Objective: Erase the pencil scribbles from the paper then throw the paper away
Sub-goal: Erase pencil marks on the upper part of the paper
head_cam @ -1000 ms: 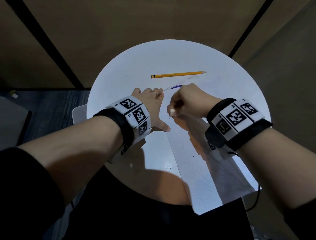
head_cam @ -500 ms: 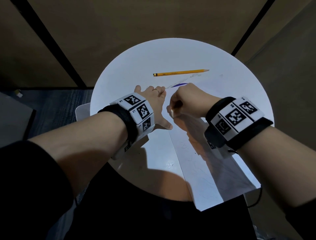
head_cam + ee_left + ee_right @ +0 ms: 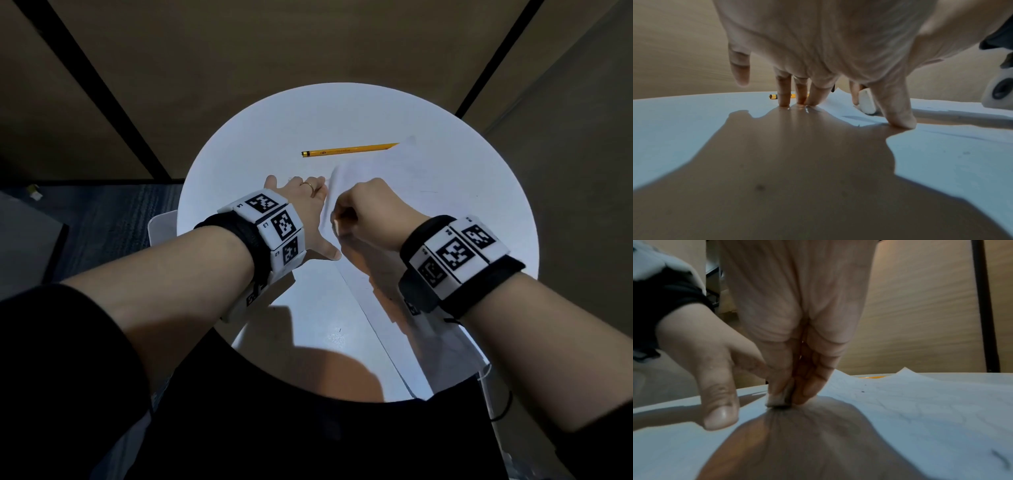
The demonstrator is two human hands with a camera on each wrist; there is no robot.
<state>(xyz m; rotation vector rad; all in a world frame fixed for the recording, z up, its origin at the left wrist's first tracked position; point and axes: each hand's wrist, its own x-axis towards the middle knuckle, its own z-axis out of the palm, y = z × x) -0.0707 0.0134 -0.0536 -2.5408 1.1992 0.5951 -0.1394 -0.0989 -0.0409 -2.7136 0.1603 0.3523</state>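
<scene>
A white sheet of paper [image 3: 428,178] with faint pencil scribbles lies on the right half of the round white table [image 3: 260,137], its near end hanging over the front edge and its far left part buckled upward. My right hand [image 3: 370,209] pinches a white eraser [image 3: 866,101] and presses its dirty tip [image 3: 780,400] onto the paper [image 3: 920,402]. My left hand [image 3: 305,212] lies spread beside the sheet's left edge, fingertips [image 3: 784,101] on the table and thumb [image 3: 898,118] pressing the paper's edge.
A yellow pencil [image 3: 349,150] lies across the far middle of the table, its tip under the paper's raised far corner. Brown panel walls with black strips stand behind. Dark carpet shows at the left.
The paper's far left part has buckled up and its corner now covers the pencil tip. Both hands stay in nearly the same place, the right still rubbing with the eraser.
</scene>
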